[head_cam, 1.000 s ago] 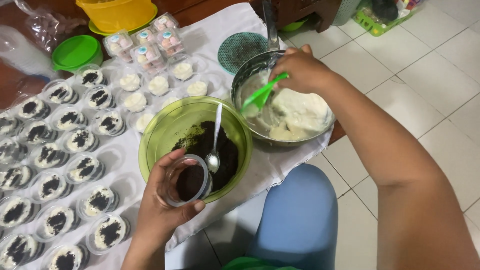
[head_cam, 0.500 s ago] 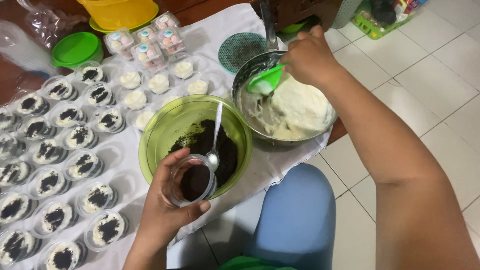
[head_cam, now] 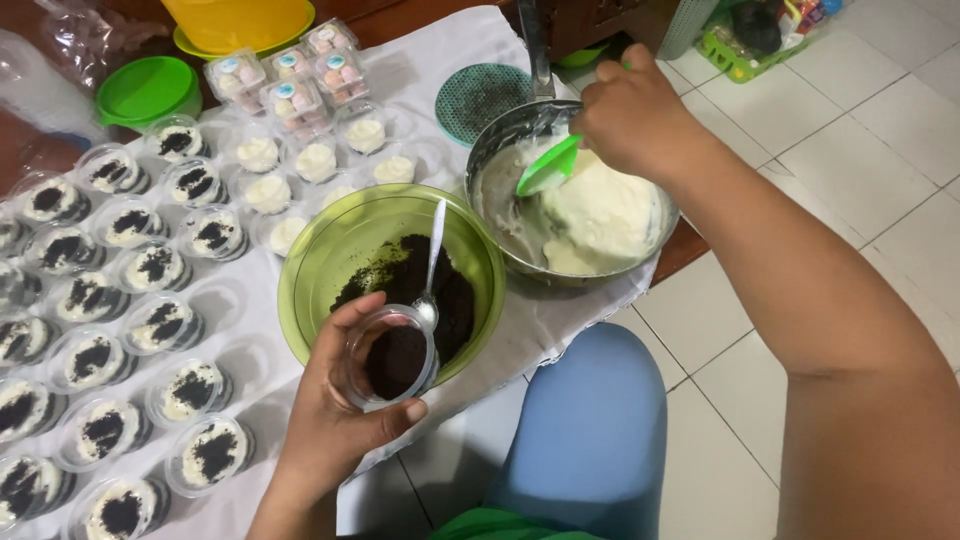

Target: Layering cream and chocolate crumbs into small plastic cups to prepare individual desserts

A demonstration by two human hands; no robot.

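Observation:
My left hand [head_cam: 335, 425] grips a small clear plastic cup [head_cam: 392, 358] with dark crumbs in its bottom, held over the near rim of a green bowl [head_cam: 330, 255] of dark crumbs. A metal spoon [head_cam: 432, 262] rests in that bowl. My right hand [head_cam: 632, 112] holds a green spatula [head_cam: 545, 168] whose blade sits in white cream [head_cam: 600, 215] inside a metal bowl [head_cam: 492, 145].
Several small cups topped with cream and dark crumbs [head_cam: 140, 320] fill the white cloth [head_cam: 440, 60] at left. Cream-only cups [head_cam: 316, 160] stand behind the green bowl. A green lid [head_cam: 148, 90], a yellow bowl [head_cam: 240, 22] and a round green mesh lid [head_cam: 485, 98] lie at the back. Tiled floor [head_cam: 850, 140] is at right.
My right hand has moved the spatula from the middle of the cream toward the far left rim of the metal bowl. My left hand with the cup has barely moved.

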